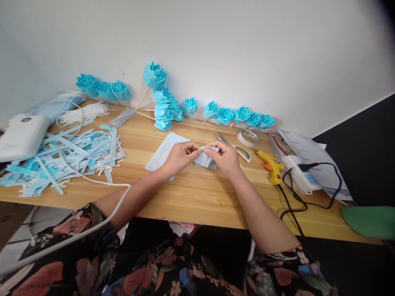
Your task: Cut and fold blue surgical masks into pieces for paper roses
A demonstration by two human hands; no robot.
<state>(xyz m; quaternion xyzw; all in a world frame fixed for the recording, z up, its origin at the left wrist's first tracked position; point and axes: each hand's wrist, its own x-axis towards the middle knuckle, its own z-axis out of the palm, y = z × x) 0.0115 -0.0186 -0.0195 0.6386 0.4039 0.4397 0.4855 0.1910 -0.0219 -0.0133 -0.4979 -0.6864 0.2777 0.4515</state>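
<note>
Both my hands meet over the middle of the table, pinching one small light-blue fabric piece (208, 156) between thumbs and fingertips. My left hand (182, 156) grips its left edge, and my right hand (225, 156) grips the top right part. Below the held piece lies a small stack of similar grey-blue pieces (212, 165), partly hidden. A larger pale-blue sheet (162, 152) rests flat under and beside my left hand. Just behind my right hand are scissors (245, 153), their blades pointing away to the left and partly covered.
Blue fabric flowers (233, 115) on sticks line the wall. Cut strips (83, 150) pile up at left, near a white power bank (23, 135) with a cable. A tape roll (247, 138), yellow glue gun (271, 164) and power strip (300, 174) with black cords sit at right.
</note>
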